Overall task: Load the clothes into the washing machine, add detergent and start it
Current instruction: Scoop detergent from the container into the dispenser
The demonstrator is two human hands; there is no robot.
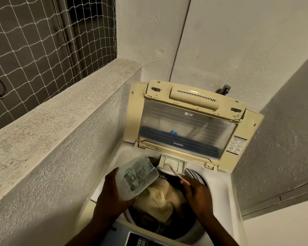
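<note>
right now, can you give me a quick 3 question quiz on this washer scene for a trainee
1. True or false: the washing machine lid is shut.
2. Which hand holds the clear plastic detergent container? A) left B) right C) neither
3. What does the spoon in the right hand reach into?

Key:
1. False: it stands open, and clothes show in the drum.
2. A: the left hand grips it, tilted over the drum.
3. The detergent drawer at the back rim of the tub, pulled open.
</note>
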